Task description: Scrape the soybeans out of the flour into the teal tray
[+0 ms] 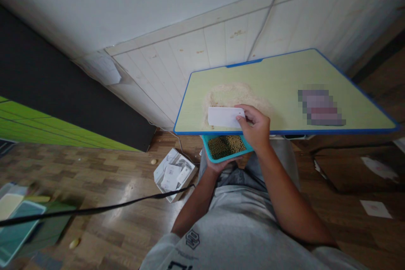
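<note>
My right hand [255, 124] grips the end of a flat white plastic scraper-like card [223, 117] between thumb and fingers. The card stands on edge or lies tilted on the table top near its front edge; which, I cannot tell. Behind it a pale powdery smear [229, 90] with small brown bits spreads over the yellow-green table [281, 76]. Just below the table's front edge, my left hand [218, 163] supports a turquoise tray [216, 160] from underneath, its fingers mostly hidden. Small round yellowish beans or grains [226, 145] fill the tray.
A pixelated item [321, 107] lies on the table's right side. An open white box [175, 175] with papers and a cable stands on the floor. A black strap [126, 203] crosses the lower left, near greenish bins [34, 223]. A brown case [354, 173] is at right.
</note>
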A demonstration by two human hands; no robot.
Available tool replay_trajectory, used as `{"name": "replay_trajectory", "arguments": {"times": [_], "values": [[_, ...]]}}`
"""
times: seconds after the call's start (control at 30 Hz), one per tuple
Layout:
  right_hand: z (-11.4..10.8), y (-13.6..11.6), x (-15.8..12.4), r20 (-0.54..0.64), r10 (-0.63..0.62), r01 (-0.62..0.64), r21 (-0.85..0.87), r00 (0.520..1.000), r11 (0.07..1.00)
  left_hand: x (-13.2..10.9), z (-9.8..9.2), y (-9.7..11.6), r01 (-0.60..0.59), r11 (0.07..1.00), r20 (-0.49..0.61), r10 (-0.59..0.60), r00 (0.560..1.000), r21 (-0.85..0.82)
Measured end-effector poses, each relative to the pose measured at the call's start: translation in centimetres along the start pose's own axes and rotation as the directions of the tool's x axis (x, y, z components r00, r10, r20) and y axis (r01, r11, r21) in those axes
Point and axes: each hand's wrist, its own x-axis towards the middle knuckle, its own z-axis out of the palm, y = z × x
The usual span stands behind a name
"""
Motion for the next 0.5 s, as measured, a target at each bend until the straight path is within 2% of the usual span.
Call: {"name": "replay_trajectory", "arguments": {"times": [0.17, 0.4, 0.5], "values": [[-0.09, -0.11, -0.2, 0.02, 0.021, -0.021, -0.002, 1.0, 1.0, 0.23, -0.42, -0.1, -0.012, 1.0, 0.04, 0.012, 0.999, -0.007], [-0.05, -0.03, -0.35, 0.035, 0.021, -0.022, 0.047, 0.999, 0.999, 0.16, -0.21, -0.02, -0.009, 0.999, -0.079, 0.005, 0.997, -0.048], [-0.04, 0.01, -0.39, 0.037, 0.03, -0.032, 0.052, 0.999, 0.998, -0.05, 0.16, 0.16, -0.012, 0.998, -0.096, 0.007, 0.995, -0.054]]}}
